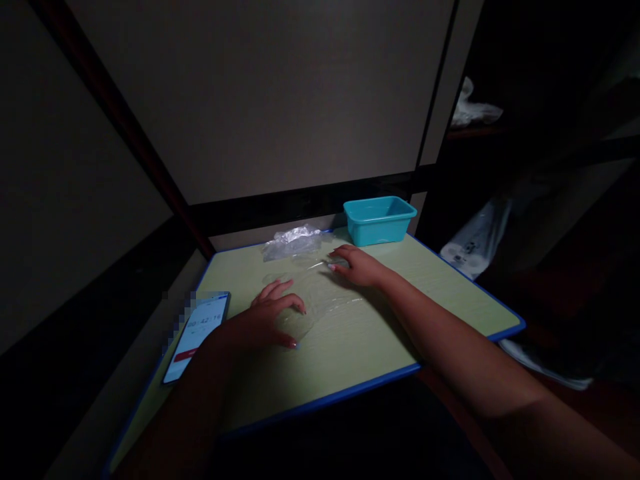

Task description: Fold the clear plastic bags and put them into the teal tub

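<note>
A clear plastic sheet or bag (323,297) lies spread and wrinkled on the small table (370,340); its outline is hard to make out. My left hand (277,312) rests over its left part, with the thumb and fingers spread apart. At its far right edge is my right hand (359,267), thumb and fingers curled around a fold of the clear plastic. Just beyond the hands sits a crumpled, shiny pile of clear plastic (293,243).
A turquoise plastic basket (381,223) stands at the table's far right corner. A phone (197,337) showing a timer lies along the left edge. Cabinet panels (300,100) rise behind the table. To the right are a dark shelf with a white plastic bag (475,110) and wrapped rolls (467,257).
</note>
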Demonstrator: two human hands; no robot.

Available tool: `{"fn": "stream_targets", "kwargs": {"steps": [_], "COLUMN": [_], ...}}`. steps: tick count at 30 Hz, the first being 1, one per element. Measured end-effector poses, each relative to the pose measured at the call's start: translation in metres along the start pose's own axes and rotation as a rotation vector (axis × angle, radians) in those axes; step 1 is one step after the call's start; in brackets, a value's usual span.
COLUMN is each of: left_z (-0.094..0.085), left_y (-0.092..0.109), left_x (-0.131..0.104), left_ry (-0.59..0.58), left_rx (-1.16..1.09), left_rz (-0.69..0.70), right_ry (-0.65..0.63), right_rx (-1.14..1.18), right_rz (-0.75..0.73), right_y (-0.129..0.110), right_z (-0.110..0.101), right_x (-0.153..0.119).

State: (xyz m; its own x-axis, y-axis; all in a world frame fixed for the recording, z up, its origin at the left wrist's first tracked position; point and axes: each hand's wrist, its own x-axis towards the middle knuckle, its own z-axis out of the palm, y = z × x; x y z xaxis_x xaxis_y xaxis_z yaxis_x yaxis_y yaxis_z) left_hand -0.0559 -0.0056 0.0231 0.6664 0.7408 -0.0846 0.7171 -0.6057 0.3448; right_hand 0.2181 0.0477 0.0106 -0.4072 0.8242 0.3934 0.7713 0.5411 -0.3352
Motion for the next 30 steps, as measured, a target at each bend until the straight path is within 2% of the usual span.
{"fn": "stream_targets", "kwargs": {"steps": [7, 15, 22, 27, 30], "left_z": [0.011, 0.016, 0.02, 0.019, 0.013], "left_y": [-0.003, 0.002, 0.001, 0.002, 0.004], "left_x": [0.007, 0.021, 0.031, 0.034, 0.032], "left_ry": [0.07, 0.187, 0.367, 0.559, 0.615], "left_rx": [0.06, 0.033, 0.009, 0.054, 0.049], "left_rz": [-0.087, 0.049, 0.102, 0.037, -0.025], "right_ry": [-0.013, -0.063, -0.114, -0.129, -0.121], "right_rx": [0.007, -0.012, -0.031, -0.048, -0.04], "right_rz": [0.007, 0.028, 0.033, 0.031, 0.032], "right_y": [-0.001, -0.005, -0.01, -0.009, -0.008], "right_z": [0.001, 0.002, 0.002, 0.004, 0.006], "right_x": [-0.001, -0.001, -0.002, -0.001, -0.001]}}
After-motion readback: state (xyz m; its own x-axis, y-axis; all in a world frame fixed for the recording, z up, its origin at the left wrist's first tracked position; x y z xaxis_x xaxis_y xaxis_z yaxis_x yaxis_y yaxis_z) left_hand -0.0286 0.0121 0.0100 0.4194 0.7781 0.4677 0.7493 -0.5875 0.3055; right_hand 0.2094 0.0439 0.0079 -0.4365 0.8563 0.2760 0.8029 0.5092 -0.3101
